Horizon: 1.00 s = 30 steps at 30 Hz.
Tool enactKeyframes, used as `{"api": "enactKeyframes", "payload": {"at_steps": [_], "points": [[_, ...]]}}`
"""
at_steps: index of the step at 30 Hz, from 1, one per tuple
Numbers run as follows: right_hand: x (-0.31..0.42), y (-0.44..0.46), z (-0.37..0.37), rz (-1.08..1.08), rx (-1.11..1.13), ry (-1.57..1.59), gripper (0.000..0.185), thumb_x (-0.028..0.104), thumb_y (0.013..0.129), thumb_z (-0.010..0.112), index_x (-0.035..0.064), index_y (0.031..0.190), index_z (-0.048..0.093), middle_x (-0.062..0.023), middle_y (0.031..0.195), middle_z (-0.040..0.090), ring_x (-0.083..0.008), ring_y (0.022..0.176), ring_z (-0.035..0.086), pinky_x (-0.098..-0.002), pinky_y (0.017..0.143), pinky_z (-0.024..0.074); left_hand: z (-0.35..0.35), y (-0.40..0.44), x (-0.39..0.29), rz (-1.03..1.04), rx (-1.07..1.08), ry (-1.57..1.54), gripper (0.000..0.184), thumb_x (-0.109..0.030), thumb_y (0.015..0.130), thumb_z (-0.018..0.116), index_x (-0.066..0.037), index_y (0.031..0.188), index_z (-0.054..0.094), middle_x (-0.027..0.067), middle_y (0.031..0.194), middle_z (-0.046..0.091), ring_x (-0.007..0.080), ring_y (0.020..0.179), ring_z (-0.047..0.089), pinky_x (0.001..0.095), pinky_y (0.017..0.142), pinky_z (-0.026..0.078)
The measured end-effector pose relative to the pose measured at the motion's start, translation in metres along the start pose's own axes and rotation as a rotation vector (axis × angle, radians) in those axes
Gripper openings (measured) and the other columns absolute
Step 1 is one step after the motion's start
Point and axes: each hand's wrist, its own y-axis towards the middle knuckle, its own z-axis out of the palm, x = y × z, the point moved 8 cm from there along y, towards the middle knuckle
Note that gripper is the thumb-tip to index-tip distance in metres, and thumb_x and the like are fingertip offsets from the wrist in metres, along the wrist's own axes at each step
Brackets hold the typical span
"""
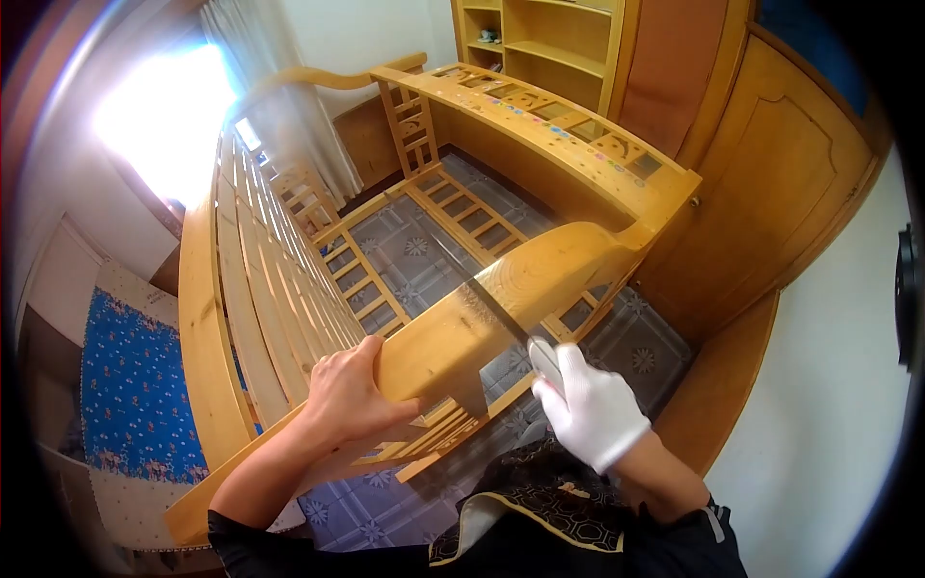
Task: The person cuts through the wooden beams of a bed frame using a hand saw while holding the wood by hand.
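Note:
My bare left hand (355, 393) is wrapped over the near wooden rail (438, 337) of a large yellow wooden bed frame, thumb on the near side and fingers over the far edge. My right hand (593, 403), in a white glove, is closed round the pale handle (545, 360) of a long thin dark blade (496, 310). That blade lies across the rail's top to the right of my left hand and points away to the upper left. Light specks like sawdust (470, 306) show on the wood beside it. Whether the blade has cut in is unclear.
Slats (275, 289) stand along the left, and a sticker-dotted panel (568, 144) crosses the far right. Ladder-like wooden pieces (472, 217) lie on the tiled floor (385, 246). Beyond are a shelf unit (554, 53), a wooden door (771, 164), a bright window (164, 125) and blue patterned cloth (135, 385).

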Motion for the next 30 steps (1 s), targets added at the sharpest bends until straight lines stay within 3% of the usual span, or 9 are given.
{"api": "enactKeyframes", "payload": {"at_steps": [3, 7, 8, 9, 12, 15, 17, 23, 30], "points": [[-0.004, -0.035, -0.018, -0.021, -0.106, 0.029, 0.036, 0.026, 0.091, 0.063, 0.0046, 0.117, 0.052, -0.019, 0.075, 0.068, -0.0406, 0.059, 0.066, -0.0476, 0.053, 0.0554, -0.002, 0.003, -0.001, -0.049, 0.027, -0.013, 0.061, -0.044, 0.057, 0.079, 0.001, 0.096, 0.063, 0.0184, 0.08, 0.069, 0.0336, 0.077, 0.068, 0.0408, 0.077, 0.05], [0.0, -0.009, -0.006, -0.041, -0.038, -0.051, 0.033, 0.027, 0.094, 0.059, 0.0045, 0.116, 0.05, -0.0201, 0.075, 0.068, -0.0407, 0.061, 0.066, -0.0502, 0.054, 0.0543, -0.003, 0.004, 0.0, -0.045, 0.032, 0.038, 0.062, -0.044, 0.057, 0.079, 0.002, 0.097, 0.064, 0.0184, 0.08, 0.069, 0.0338, 0.077, 0.068, 0.0403, 0.077, 0.051], [0.009, 0.012, -0.004, 0.028, 0.04, -0.039, 0.029, 0.026, 0.094, 0.061, 0.0018, 0.104, 0.049, -0.024, 0.074, 0.066, -0.0417, 0.065, 0.067, -0.0487, 0.056, 0.0539, 0.0, 0.003, 0.0, -0.043, 0.038, 0.032, 0.062, -0.044, 0.057, 0.079, 0.001, 0.097, 0.064, 0.0183, 0.08, 0.069, 0.0338, 0.077, 0.068, 0.0403, 0.077, 0.051], [0.012, 0.027, 0.002, -0.046, 0.001, -0.061, 0.028, 0.027, 0.094, 0.06, 0.0025, 0.1, 0.047, -0.0244, 0.07, 0.065, -0.0424, 0.063, 0.066, -0.05, 0.056, 0.0536, 0.001, 0.003, 0.0, -0.034, 0.035, 0.032, 0.062, -0.044, 0.057, 0.079, 0.001, 0.097, 0.064, 0.0183, 0.08, 0.069, 0.0338, 0.077, 0.068, 0.0403, 0.077, 0.051], [0.012, 0.023, 0.001, -0.006, 0.047, -0.065, 0.03, 0.027, 0.095, 0.057, 0.0008, 0.104, 0.046, -0.0219, 0.075, 0.067, -0.0428, 0.063, 0.066, -0.0516, 0.058, 0.0534, -0.003, 0.001, -0.002, -0.006, -0.004, 0.004, 0.06, -0.044, 0.057, 0.079, 0.001, 0.094, 0.063, 0.0182, 0.079, 0.068, 0.0342, 0.076, 0.068, 0.0408, 0.076, 0.051], [0.001, -0.016, -0.009, -0.047, -0.06, -0.063, 0.028, 0.027, 0.094, 0.058, 0.0019, 0.101, 0.046, -0.0215, 0.07, 0.066, -0.0425, 0.062, 0.066, -0.0508, 0.057, 0.0543, -0.002, 0.002, -0.002, -0.038, 0.054, -0.009, 0.061, -0.048, 0.062, 0.073, 0.002, 0.095, 0.059, 0.0197, 0.082, 0.067, 0.0341, 0.08, 0.067, 0.0432, 0.079, 0.05], [-0.01, -0.02, -0.003, 0.048, -0.003, -0.059, 0.031, 0.025, 0.093, 0.06, 0.0012, 0.109, 0.049, -0.0258, 0.077, 0.067, -0.0433, 0.069, 0.066, -0.0503, 0.061, 0.0539, 0.0, 0.002, -0.002, -0.033, 0.064, 0.013, 0.061, -0.048, 0.062, 0.073, 0.002, 0.095, 0.06, 0.0204, 0.084, 0.068, 0.0345, 0.082, 0.068, 0.0427, 0.08, 0.05], [0.013, 0.033, 0.002, 0.038, 0.053, -0.05, 0.031, 0.029, 0.095, 0.058, 0.0017, 0.104, 0.047, -0.0267, 0.075, 0.066, -0.046, 0.07, 0.066, -0.0528, 0.063, 0.0526, -0.003, 0.001, -0.001, 0.011, 0.002, 0.012, 0.063, -0.046, 0.059, 0.078, 0.002, 0.097, 0.063, 0.02, 0.084, 0.069, 0.0354, 0.081, 0.068, 0.0421, 0.079, 0.051], [0.004, -0.001, -0.003, -0.014, -0.009, -0.127, 0.032, 0.031, 0.095, 0.057, 0.0021, 0.101, 0.045, -0.0254, 0.074, 0.066, -0.0444, 0.066, 0.067, -0.0535, 0.06, 0.0538, -0.002, 0.0, 0.0, 0.005, 0.012, 0.014, 0.063, -0.05, 0.062, 0.072, 0.003, 0.094, 0.06, 0.0219, 0.088, 0.068, 0.0363, 0.084, 0.067, 0.043, 0.08, 0.05]]}}
